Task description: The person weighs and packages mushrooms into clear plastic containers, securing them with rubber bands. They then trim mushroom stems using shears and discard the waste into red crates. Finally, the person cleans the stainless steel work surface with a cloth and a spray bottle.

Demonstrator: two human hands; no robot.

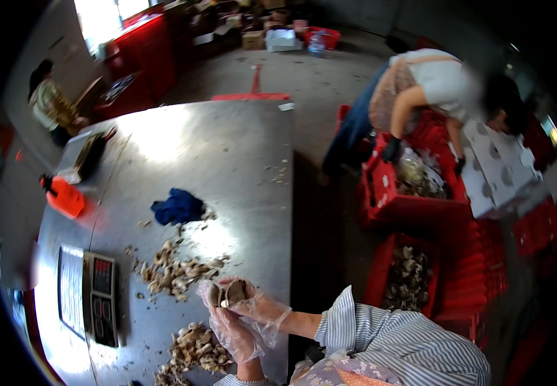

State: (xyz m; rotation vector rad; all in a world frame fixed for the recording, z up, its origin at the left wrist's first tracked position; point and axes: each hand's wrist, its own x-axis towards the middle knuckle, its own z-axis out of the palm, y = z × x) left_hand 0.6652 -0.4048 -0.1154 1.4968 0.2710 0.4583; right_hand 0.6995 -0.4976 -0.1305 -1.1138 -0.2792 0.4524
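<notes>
Both hands up in front of the body, close together, fingers bent inward. Right hand (256,306): above the left in view, reaching leftward; fingers curled in a grasp. Right forearm (303,324): bare below a turned-back striped sleeve (381,331), running nearly level. Left hand (234,337): lower, pointing up and leftward, fingers curled. Left wrist (249,369): bare, rising from the lower edge. Clear, loose, wrinkled gloves on both hands.

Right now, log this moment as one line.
left hand, right hand: gloved, together holding mushrooms | on table: far mushroom pile, near mushroom pile, blue cloth, scale, orange bottle
</notes>
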